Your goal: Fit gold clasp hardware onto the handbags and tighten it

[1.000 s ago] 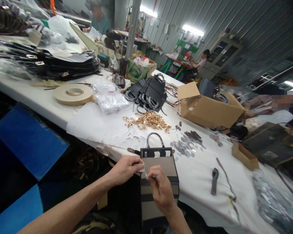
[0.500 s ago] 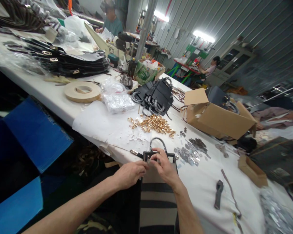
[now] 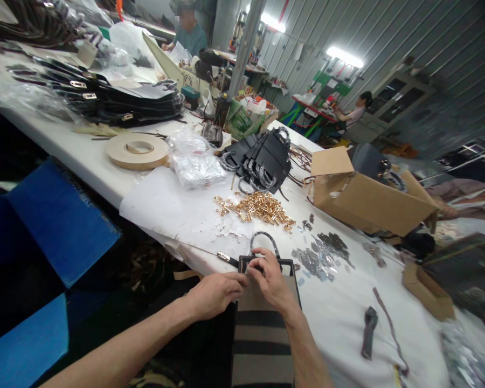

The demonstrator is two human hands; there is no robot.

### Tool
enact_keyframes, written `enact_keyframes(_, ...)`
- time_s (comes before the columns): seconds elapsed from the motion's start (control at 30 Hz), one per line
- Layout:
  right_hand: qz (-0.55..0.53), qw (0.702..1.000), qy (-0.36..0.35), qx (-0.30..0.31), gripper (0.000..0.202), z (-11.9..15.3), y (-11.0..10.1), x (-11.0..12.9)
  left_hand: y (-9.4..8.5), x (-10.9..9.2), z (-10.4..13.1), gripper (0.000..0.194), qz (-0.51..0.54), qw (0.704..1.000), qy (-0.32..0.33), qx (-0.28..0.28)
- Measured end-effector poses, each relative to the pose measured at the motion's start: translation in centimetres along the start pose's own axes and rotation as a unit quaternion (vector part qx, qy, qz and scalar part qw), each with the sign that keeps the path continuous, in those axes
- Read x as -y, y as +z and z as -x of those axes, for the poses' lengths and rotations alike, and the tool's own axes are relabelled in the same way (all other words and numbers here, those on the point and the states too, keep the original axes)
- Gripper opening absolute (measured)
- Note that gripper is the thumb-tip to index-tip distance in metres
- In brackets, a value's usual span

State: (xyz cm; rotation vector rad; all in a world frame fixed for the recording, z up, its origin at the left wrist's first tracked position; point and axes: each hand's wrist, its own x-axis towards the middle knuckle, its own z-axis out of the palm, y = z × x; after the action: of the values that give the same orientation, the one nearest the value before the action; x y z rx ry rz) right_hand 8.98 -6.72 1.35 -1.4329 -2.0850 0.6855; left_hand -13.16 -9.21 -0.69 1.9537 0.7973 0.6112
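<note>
Bag [image 3: 261, 330] before fittings [image 3: 264, 207], box [image 3: 372, 196] right

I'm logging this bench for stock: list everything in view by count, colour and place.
table: one, white, middle
bag: one, black and taupe, front centre
gold fittings: one heap, gold, on the table
metal plates: one spread, silver and dark, beside the gold fittings
handled pieces: one pile, black, behind the gold fittings
tape roll: one, beige, left
clear packets: uncounted, clear, beside the tape roll
stacked pieces: one stack, black, far left
cardboard box: one, brown, right
cardboard tray: one, brown, far right
blue panels: two visible, blue, lower left
ceiling lamps: two, white, top
co-workers: at least three, varied clothing, background
left hand: one, bare, at the bag's top
right hand: one, bare, over the bag's top
</note>
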Motion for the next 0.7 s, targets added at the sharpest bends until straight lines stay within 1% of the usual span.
enact_keyframes(0.17,0.009,1.000,-0.001,-0.005,0.003,-0.1,0.3,-0.2,0.1,0.1,-0.1,0.024,-0.010,1.000,-0.004,0.001)
enact_keyframes(0.33,-0.006,1.000,0.021,-0.015,0.008,-0.4,0.5,-0.5,0.1,0.0,-0.1,0.023,-0.014,1.000,-0.007,-0.001)
enact_keyframes(0.5,-0.043,0.996,0.062,-0.039,0.038,-1.1,0.4,-0.5,0.1,-0.2,-0.2,0.023,-0.005,1.000,-0.014,-0.005)
enact_keyframes(0.53,-0.048,0.996,0.068,-0.041,0.037,-1.3,0.3,-0.5,0.1,-0.3,-0.2,0.023,-0.002,1.000,-0.016,-0.005)
enact_keyframes(0.7,-0.070,0.994,0.071,-0.050,0.012,-2.1,0.3,-0.4,0.1,-0.4,-0.2,0.023,-0.002,1.000,-0.028,-0.005)
